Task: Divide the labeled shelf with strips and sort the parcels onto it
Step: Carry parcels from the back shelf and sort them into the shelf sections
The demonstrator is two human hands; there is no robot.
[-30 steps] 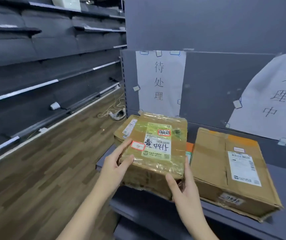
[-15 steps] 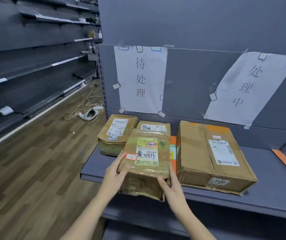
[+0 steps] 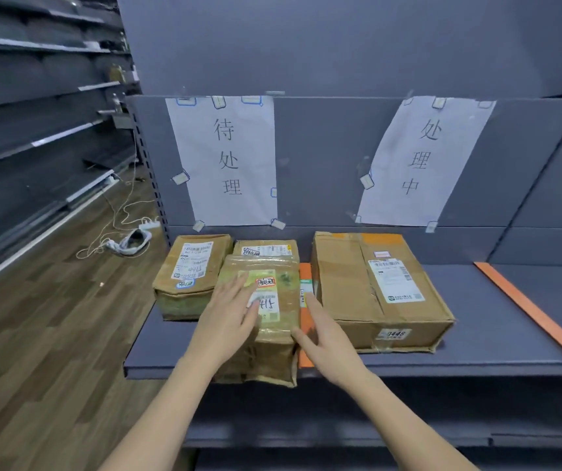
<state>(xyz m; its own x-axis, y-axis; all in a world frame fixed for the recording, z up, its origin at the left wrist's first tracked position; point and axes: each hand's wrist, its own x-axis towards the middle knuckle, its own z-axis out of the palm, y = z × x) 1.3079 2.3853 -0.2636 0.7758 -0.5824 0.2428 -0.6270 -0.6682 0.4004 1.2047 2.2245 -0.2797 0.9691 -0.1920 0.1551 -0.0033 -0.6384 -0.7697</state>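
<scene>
Step in hand: seating taped parcel (image 3: 261, 311) on shelf (image 3: 476, 348) under left paper label (image 3: 225, 158). Left hand (image 3: 228, 321) lay flat on parcel top, fingers spread; right hand (image 3: 323, 338) open at its right side, gripping nothing. Parcel front overhung shelf lip (needs push rearward, likely). Orange strip (image 3: 305, 321) just beside, large box (image 3: 374, 287) beyond. Open room right, up to second strip (image 3: 531, 311).
</scene>
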